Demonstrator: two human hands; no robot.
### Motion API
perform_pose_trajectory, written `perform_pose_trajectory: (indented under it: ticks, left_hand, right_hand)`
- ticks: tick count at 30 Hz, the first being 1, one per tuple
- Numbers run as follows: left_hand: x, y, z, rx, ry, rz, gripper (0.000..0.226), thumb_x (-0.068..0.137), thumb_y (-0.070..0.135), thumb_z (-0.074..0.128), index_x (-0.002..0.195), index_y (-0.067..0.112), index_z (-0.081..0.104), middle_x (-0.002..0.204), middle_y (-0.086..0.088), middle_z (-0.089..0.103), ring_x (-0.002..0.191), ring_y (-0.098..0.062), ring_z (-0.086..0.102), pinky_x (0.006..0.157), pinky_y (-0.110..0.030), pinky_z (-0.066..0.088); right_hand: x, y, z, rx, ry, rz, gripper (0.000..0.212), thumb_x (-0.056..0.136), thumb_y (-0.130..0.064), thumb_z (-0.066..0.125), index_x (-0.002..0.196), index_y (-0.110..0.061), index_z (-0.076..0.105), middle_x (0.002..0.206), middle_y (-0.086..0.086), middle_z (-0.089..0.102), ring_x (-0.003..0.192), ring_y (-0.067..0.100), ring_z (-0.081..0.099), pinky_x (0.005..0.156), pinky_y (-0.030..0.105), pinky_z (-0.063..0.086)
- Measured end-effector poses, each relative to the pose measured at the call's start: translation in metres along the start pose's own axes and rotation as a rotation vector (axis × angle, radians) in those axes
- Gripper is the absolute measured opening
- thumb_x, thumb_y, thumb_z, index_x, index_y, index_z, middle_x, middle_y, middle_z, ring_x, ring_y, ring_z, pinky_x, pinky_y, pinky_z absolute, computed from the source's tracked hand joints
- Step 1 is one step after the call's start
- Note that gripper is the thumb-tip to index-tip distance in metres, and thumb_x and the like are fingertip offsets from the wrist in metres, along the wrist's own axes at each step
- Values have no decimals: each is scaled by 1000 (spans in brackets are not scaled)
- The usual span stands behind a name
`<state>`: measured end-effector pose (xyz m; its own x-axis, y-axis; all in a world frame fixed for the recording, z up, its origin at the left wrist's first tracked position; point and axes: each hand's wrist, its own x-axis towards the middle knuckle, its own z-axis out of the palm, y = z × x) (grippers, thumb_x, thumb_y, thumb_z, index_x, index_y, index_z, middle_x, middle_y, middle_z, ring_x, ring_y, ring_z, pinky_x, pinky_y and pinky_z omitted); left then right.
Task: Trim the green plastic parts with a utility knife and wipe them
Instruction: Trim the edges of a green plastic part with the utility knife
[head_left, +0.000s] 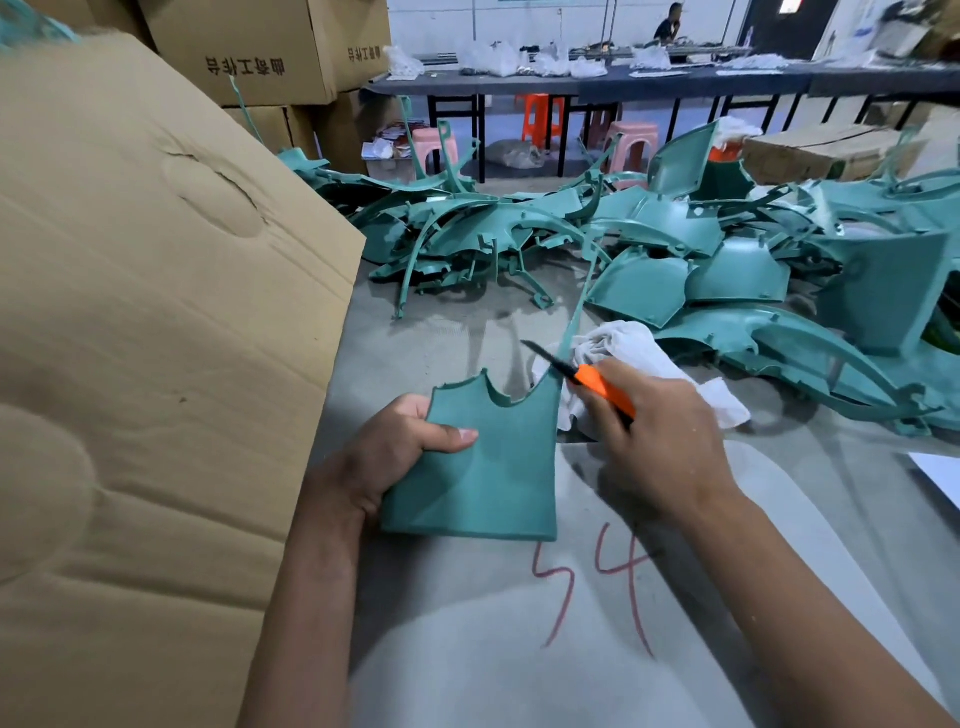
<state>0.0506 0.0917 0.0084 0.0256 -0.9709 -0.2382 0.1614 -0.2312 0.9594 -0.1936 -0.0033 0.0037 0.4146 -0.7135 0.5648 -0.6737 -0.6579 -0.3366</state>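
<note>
left hand (400, 457) gripping green panel (483, 467), right hand (660, 441) holding utility knife (587, 378)

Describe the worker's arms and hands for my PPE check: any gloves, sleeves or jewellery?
The left hand and right hand are both bare, with no gloves. Both forearms are uncovered as far as the frame shows; no sleeve edge is visible. No watch, ring or wristband can be seen, and the nails look short.

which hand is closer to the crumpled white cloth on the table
Right. The right hand, gripping the orange utility knife, overlaps the crumpled white cloth. The left hand grips the flat green plastic part, left of the cloth.
</note>
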Motion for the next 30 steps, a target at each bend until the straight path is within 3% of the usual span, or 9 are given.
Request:
perform_pose_trajectory:
  ticks: [4, 8, 10, 14, 18, 24, 27, 30]
  left_hand:
    - [1, 0, -1, 9, 88, 23, 30, 72, 12, 72, 99, 1, 78, 105, -24, 75, 90, -38, 75, 73, -37, 62]
    - [3, 4, 6, -148, 266, 97, 31, 71, 13, 76, 100, 4, 76, 103, -20, 76, 86, -34, 76, 64, -33, 60]
    - [5, 5, 10, -205, 352, 177, 18, 82, 9, 72, 99, 6, 77, 101, -15, 78, 87, -30, 76, 66, -33, 61]
    - [11, 1, 30, -148, 431, 275, 16, 92, 0, 63, 101, 5, 74, 99, -12, 78, 86, -26, 75, 72, -30, 61]
    - [18, -8, 54, -90, 409, 312, 18, 93, -3, 63, 90, 10, 76, 92, -8, 79, 82, -24, 75, 66, -29, 59]
    - [25, -17, 64, -13, 529, 288, 10, 94, 7, 66, 101, 6, 73, 99, -14, 77, 93, -35, 74, 85, -53, 60]
    - [26, -16, 69, 260, 692, 423, 13, 97, 17, 67, 92, 5, 69, 89, -8, 75, 83, -26, 72, 76, -38, 60]
    - [22, -17, 73, 514, 787, 605, 18, 100, 21, 62, 96, 5, 68, 85, -4, 72, 74, -18, 65, 66, -16, 47]
  right_hand:
    - [1, -6, 5, 71, -138, -67, 24, 100, -43, 54, 84, -26, 48, 62, -11, 48, 63, 22, 51, 53, 35, 35]
    - [-1, -4, -2, 318, -174, -108, 24, 101, -40, 54, 83, -24, 57, 64, -9, 52, 62, 14, 50, 57, 40, 43]
    - [-3, -10, -2, 379, -114, -106, 25, 102, -37, 55, 82, -22, 57, 64, -8, 51, 62, 15, 49, 57, 41, 42]
    - [-2, -18, 5, 293, 70, 22, 19, 106, -37, 47, 97, -23, 57, 69, -5, 55, 63, 23, 50, 57, 42, 41]
    - [-4, -19, 11, 114, -2, 34, 25, 108, -38, 43, 92, -20, 48, 71, -4, 54, 64, 27, 48, 56, 41, 38]
    - [-8, -27, 14, 101, -41, 132, 24, 105, -38, 48, 87, -21, 48, 67, -3, 56, 66, 31, 54, 58, 44, 45]
    - [-11, -40, 15, 192, 86, 122, 27, 106, -34, 50, 82, -25, 42, 59, -11, 45, 55, 16, 45, 51, 36, 33]
    - [-13, -53, 18, 257, 146, 107, 24, 105, -36, 46, 84, -26, 43, 61, -10, 46, 55, 16, 44, 52, 37, 29]
